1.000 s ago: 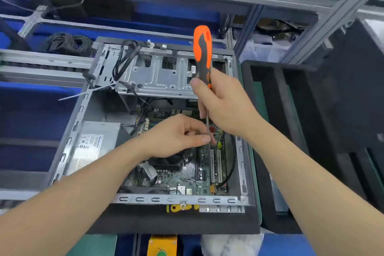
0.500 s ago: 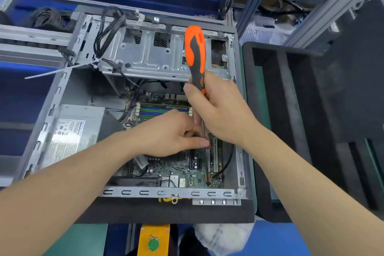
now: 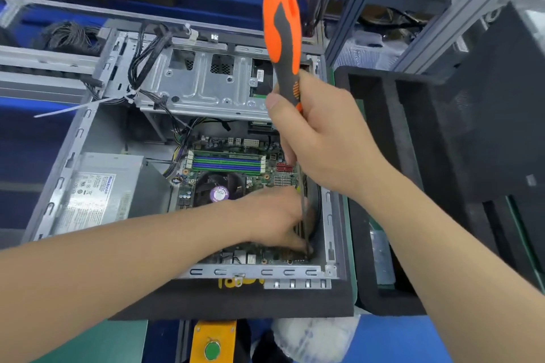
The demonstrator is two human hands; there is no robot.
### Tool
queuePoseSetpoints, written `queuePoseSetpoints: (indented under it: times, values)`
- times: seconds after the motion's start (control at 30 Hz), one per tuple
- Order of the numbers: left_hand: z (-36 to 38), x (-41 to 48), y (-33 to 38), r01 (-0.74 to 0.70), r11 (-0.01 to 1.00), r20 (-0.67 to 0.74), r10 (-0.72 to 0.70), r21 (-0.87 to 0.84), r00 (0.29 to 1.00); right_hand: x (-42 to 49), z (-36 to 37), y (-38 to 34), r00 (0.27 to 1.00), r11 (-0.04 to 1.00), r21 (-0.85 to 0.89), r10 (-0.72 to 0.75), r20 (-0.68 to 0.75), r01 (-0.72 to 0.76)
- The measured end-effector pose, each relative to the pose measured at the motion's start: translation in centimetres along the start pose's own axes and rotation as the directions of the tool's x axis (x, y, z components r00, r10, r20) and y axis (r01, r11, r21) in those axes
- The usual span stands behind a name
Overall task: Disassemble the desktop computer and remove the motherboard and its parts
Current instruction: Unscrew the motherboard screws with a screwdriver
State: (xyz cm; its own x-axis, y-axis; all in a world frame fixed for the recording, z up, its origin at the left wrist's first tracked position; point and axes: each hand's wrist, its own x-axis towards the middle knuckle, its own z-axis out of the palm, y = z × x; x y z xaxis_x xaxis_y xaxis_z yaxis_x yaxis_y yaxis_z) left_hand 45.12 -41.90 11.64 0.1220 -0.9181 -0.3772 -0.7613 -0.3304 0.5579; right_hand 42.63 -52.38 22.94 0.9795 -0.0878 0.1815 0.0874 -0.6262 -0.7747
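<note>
Black foam pad (image 3: 236, 300) carries the open grey metal computer case (image 3: 253, 272). The right hand (image 3: 330, 141) is clamped on an upright orange-and-grey screwdriver (image 3: 281, 29). Below it, the blurred left hand (image 3: 274, 218) reaches the green motherboard (image 3: 233, 165); its grip I cannot tell.

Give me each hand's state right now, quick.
Left hand: low over the green motherboard, blurred; cannot be told.
Right hand: grips the orange-and-grey-handled screwdriver.

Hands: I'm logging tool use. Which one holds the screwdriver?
The right hand, gripping the orange screwdriver by its handle; the left hand is low beside its tip, over the motherboard.
</note>
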Motion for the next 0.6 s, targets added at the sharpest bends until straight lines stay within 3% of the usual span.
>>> queuePoseSetpoints:
  times: [0.13, 0.23, 0.37, 0.6]
  values:
    - [-0.3, -0.4, -0.3, -0.031, 0.997, -0.007, 0.031, -0.069, 1.000, -0.8, 0.2, 0.2, 1.000, 1.000, -0.014, 0.018, 0.021, -0.017]
    - [-0.9, -2.1, -2.1, 0.020, 0.998, -0.116, -0.012, 0.065, 0.993, -1.4, 0.5, 0.9, 1.000, 0.999, -0.035, 0.017, -0.009, -0.017]
    - [-0.9, -2.5, -3.4, 0.119, 0.993, -0.252, -0.121, -0.019, 0.960, -1.9, 1.4, 1.9, 0.999, 0.998, -0.050, 0.036, -0.021, -0.037]
    - [-1.1, -1.7, -3.7, 0.054, 0.989, -0.132, -0.072, -0.140, 0.989, -2.2, 2.4, 2.9, 0.996, 0.998, -0.036, 0.044, -0.075, -0.047]
